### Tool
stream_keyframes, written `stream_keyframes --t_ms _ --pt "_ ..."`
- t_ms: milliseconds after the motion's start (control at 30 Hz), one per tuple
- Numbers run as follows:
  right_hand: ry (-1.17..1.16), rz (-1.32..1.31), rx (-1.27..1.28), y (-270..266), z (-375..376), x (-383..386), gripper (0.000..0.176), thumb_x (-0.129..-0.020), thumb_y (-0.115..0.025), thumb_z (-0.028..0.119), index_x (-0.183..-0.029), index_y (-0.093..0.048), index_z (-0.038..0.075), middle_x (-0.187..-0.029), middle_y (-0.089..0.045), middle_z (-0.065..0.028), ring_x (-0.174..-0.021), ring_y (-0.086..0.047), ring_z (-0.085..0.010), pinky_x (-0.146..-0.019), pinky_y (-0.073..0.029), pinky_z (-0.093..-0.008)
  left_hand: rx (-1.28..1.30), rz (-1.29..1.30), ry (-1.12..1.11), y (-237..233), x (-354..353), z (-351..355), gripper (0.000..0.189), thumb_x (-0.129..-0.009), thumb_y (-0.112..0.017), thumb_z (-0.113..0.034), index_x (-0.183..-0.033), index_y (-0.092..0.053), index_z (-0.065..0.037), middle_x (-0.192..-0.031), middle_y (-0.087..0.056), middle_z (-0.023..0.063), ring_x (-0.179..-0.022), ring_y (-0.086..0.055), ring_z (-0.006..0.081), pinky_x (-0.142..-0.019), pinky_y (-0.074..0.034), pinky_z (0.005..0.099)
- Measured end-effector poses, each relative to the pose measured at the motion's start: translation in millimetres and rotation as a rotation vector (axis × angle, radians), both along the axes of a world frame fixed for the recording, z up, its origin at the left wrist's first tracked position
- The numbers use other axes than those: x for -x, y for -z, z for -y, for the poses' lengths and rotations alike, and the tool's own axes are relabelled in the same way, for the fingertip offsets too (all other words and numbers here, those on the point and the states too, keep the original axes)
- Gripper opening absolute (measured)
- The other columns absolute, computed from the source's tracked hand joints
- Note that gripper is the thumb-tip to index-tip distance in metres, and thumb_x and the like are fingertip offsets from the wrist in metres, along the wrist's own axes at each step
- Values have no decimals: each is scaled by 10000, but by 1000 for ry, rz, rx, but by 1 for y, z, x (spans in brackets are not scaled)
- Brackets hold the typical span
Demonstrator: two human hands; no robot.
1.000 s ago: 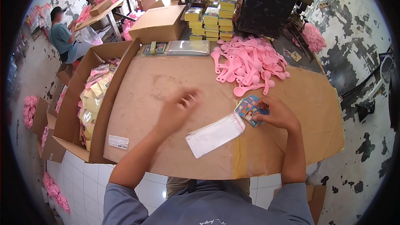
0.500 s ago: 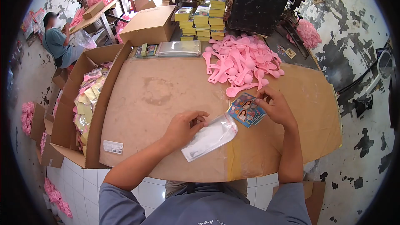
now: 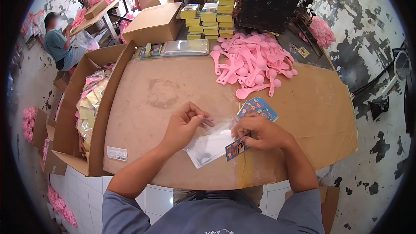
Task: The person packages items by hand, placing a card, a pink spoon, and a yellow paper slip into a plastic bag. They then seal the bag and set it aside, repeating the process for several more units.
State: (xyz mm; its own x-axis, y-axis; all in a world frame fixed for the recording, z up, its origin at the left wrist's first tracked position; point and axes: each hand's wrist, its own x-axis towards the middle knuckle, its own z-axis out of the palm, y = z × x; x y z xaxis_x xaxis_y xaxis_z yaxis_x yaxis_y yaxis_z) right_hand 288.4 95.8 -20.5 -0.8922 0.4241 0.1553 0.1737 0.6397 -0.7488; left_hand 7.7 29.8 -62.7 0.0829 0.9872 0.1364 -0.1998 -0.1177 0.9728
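My left hand (image 3: 182, 125) is closed in a pinch at the upper left edge of a clear plastic bag (image 3: 209, 148), part of a thin stack lying on the cardboard-covered table. My right hand (image 3: 268, 133) is closed on a small blue printed card (image 3: 235, 149) with a figure on it, held over the right side of the bags. Its fingers also reach the bag's open end. Just beyond that hand lie more blue printed cards (image 3: 262, 107), partly covered by it. A heap of pink plastic spoons (image 3: 255, 63) sits behind the cards.
To the left stands an open carton (image 3: 108, 108) of filled packets. At the back are packs of clear bags (image 3: 186, 47), a closed cardboard box (image 3: 154, 21), stacked yellow-edged cards (image 3: 209, 17) and a black machine (image 3: 268, 4). A person (image 3: 60, 45) sits far left.
My right hand has moved left and toward me from the card pile, bringing one card over the bags. My left hand has risen slightly and now pinches the bag's edge.
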Motion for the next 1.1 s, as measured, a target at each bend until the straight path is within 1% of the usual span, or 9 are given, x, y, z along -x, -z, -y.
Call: stream_keyframes --t_ms 33,133,333,433,633,833,933,1033,1100 --pt "15 22 34 -1 0 -1 111 -807 -619 29 -917 -606 30 -953 -686 -72 -833 -650 -231 -787 -533 -351 49 98 31 -7 1 0 226 -971 -547 -1 -1196 -538 -23 -1053 -725 156 -856 -728 207 -827 -567 327" --pt "40 -125 17 8 -2 0 133 -837 -648 40 -969 -654 25 -925 -686 -62 -798 -646 -200 -748 -522 -326 184 104 32 -22 3 3 313 -984 -536 -3 -1294 -502 -30 -1069 -732 172 -880 -740 219 -831 -578 338" --pt "489 -169 98 9 0 1 142 -919 -673 53 -1055 -680 13 -899 -678 -29 -785 -613 -80 -696 -489 -257 251 56 125 -32 -5 10 411 -1017 -640 -102 -1382 -478 -6 -1032 -750 155 -853 -741 184 -797 -589 298" --pt "622 -439 292 17 0 6 167 -958 -657 40 -1119 -669 -3 -935 -679 -22 -794 -613 -66 -720 -502 -249 204 46 119 -21 -9 9 469 -1010 -679 -124 -1400 -468 27 -1030 -763 165 -861 -742 170 -801 -593 280" --pt "637 -623 213 10 2 7 170 -985 -655 34 -1147 -659 -16 -996 -687 -37 -842 -631 -74 -765 -522 -255 185 -89 127 -22 -11 11 502 -975 -717 -86 -1399 -490 57 -1019 -775 157 -909 -740 141 -808 -585 267" --pt "550 -508 104 9 5 5 159 -972 -660 18 -1128 -678 -1 -980 -672 -34 -857 -634 -91 -738 -509 -258 180 -120 106 -23 -14 13 529 -958 -740 -86 -1416 -507 42 -1011 -780 148 -937 -729 127 -834 -565 252" --pt "477 -378 -97 -4 9 5 140 -947 -689 21 -1087 -703 16 -950 -662 -48 -841 -632 -104 -704 -495 -266 166 -111 117 -24 -17 15 525 -966 -724 -69 -1431 -504 37 -1044 -773 147 -962 -720 119 -848 -560 251" --pt "399 -286 -157 -8 12 11 124 -922 -725 41 -1045 -727 29 -938 -667 -59 -802 -619 -112 -675 -478 -277 79 -243 159 -17 -18 18 511 -978 -699 -50 -1441 -500 35 -1077 -763 140 -976 -718 125 -862 -563 263" --pt "467 -292 -54 1 21 18 166 -913 -742 36 -1073 -702 19 -950 -687 -70 -818 -643 -110 -686 -500 -272 85 -347 213 -18 -20 20 501 -985 -685 -41 -1445 -501 31 -1083 -758 132 -976 -718 131 -879 -562 274"
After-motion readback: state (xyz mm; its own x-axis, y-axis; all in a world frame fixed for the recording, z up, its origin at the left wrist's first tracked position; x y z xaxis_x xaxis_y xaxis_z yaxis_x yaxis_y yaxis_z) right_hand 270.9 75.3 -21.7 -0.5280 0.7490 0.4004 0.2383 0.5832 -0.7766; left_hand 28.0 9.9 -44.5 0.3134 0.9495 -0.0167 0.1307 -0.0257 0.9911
